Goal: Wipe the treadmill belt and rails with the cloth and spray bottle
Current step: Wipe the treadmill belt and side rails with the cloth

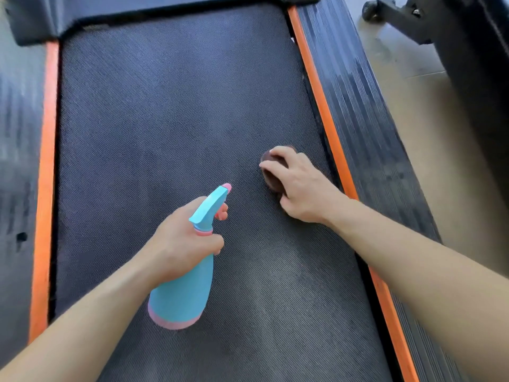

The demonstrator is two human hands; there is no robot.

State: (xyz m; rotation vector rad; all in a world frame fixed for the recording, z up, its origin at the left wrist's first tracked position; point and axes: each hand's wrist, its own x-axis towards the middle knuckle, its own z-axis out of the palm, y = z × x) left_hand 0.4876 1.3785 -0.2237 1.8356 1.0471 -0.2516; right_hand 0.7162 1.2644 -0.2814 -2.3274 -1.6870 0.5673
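Closest in, the left hand (181,241) has the spray bottle (184,288), a blue one with pink trim, up over the near middle of the belt (165,119). Its fingers are wrapped round the neck and one is hooked on the pink trigger. The bottle is tilted, base toward the person, nozzle aimed up the belt.

A little further along, toward the belt's right edge, the right hand (297,186) is down on the cloth (271,177), a dark brown wad bunched small. The fingers are close together and curled over its top, the thumb tucks in at the near side, and the cloth is pressed flat against the belt.

Just beyond that hand an orange strip (327,119) lines the belt, with the ribbed right rail (366,119) outside it. A matching strip and the left rail (16,133) border the other edge. At the belt's far end sits the black hood (110,15). Out past the right rail is tan floor (440,161) and a black wheeled frame (413,17).
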